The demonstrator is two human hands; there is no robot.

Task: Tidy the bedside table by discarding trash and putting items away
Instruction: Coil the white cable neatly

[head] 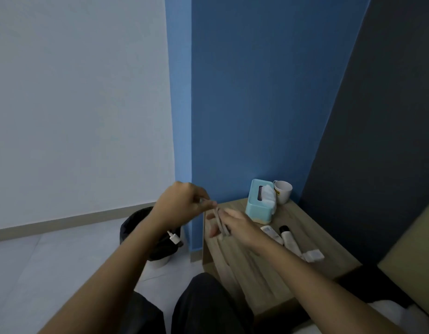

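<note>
1. Cable [220,224]: thin, limp and light, strung between both hands at the counter [269,266] edge, its white plug [174,238] dangling.
2. Left hand [179,203] pinches it; right hand [235,227] has straight fingers, with strands lying across them.
3. Probably best held by the gathered loops, which slip easily.

Near half of the bedside table [257,273] is bare wood, an open approach from the front. Back corner blocked: tissue box [258,203], mug [283,195] just behind, both near the blue wall [244,116]. Two tubes [289,238] and a crumpled wrapper [313,256] line the right side. Left edge: a cable [220,222] (blurred) pinched by the left hand [182,203], its white plug [174,238] dangling by the bin [134,225].
</note>
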